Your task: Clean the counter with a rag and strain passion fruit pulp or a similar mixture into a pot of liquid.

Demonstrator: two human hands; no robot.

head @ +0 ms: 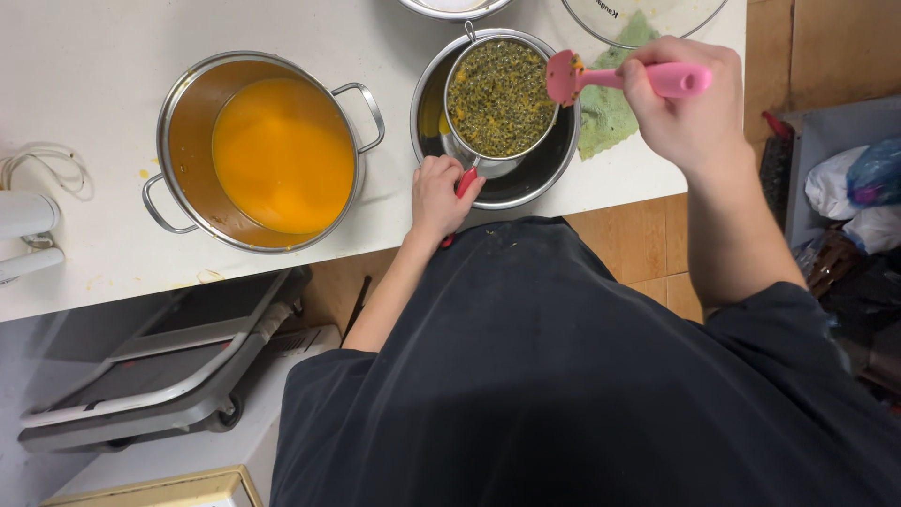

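Pink spatula (601, 77), upper right of the frame, gripped in the closed right hand (690, 108); its blade rests at the rim of a sieve (497, 99) filled with dark seeds and pulp. Sieve sits inside a steel bowl (540, 174) at upper centre. Left hand (441, 197) is closed around the sieve's red handle (465, 183) at the bowl's lower edge. Steel pot (188, 113) of orange liquid stands to the left on the white counter (84, 75). Green cloth (605, 122) lies just right of the bowl.

Single head-worn view, looking steeply down, close over the white counter (84, 56)
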